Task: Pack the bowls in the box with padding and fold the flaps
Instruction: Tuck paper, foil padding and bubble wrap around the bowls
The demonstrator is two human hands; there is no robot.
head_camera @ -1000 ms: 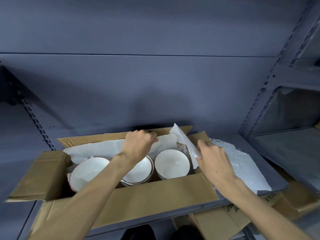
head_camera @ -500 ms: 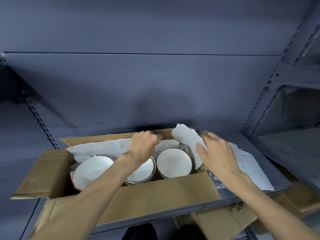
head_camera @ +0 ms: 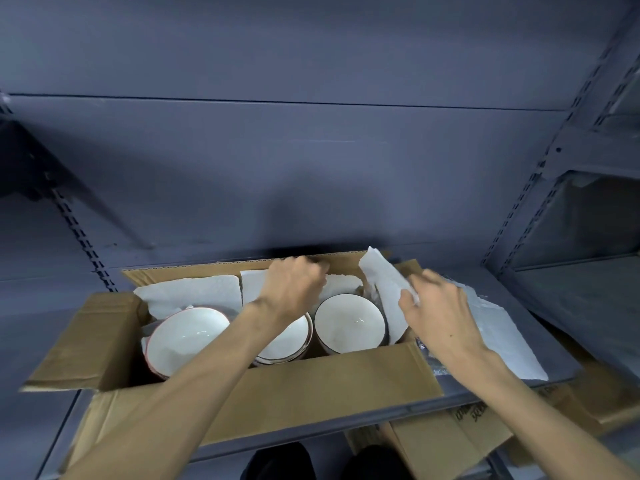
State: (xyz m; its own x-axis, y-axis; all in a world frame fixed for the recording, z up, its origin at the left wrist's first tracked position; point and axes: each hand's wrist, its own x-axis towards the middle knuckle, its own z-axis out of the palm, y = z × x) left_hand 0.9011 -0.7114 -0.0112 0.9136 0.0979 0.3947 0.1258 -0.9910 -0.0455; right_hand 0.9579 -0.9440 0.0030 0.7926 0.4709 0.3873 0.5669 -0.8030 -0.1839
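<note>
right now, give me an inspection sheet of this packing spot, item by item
surface: grey metal shelf carrying the open cardboard box, all flaps unfolded.
job's things: three white bowls in a row inside: left bowl, middle bowl partly under the forearm, right bowl. white padding sheets line the back wall; another padding sheet stands at the right end.
clutter: loose padding lies on the shelf right of the box; flattened cardboard below.
grippers: left hand curled at the back padding, grip unclear; right hand pinches the right-end sheet.
cables: nothing seen.
surroundings: grey back panel, slotted shelving uprights.
</note>
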